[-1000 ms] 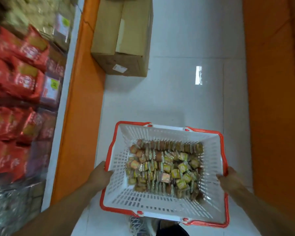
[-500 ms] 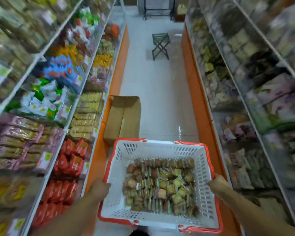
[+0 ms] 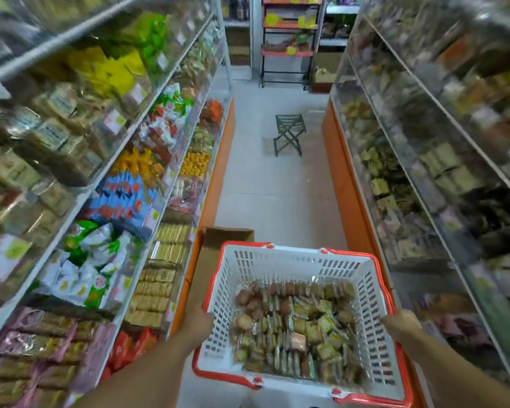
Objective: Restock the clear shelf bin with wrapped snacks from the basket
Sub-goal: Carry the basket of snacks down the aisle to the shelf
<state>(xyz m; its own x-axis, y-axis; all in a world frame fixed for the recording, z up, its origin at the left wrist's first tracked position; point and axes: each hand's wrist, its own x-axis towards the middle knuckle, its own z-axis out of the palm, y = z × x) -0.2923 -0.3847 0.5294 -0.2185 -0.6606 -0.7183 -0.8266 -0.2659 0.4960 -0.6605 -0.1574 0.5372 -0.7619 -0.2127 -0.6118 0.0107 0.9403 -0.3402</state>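
Head view, both hands' grip still on basket [image 3: 280, 262] rims, left hand [image 3: 197, 320], right hand [image 3: 401, 326], aisle now visible farther.

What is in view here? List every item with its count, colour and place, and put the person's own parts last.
basket: one, white with a red rim, held low in the aisle
wrapped snacks: many, brown, yellow and orange, piled in the basket
cardboard box: one, brown, on the floor beyond the basket, by the left shelving
folding stool: one, dark, standing further down the aisle
left shelves: several tiers of mixed-colour packets, blurred
right shelves: several tiers behind clear fronts, blurred
display rack: one, red and dark, at the aisle's far end
left hand: one, gripping the basket's left rim
right hand: one, gripping the basket's right rim
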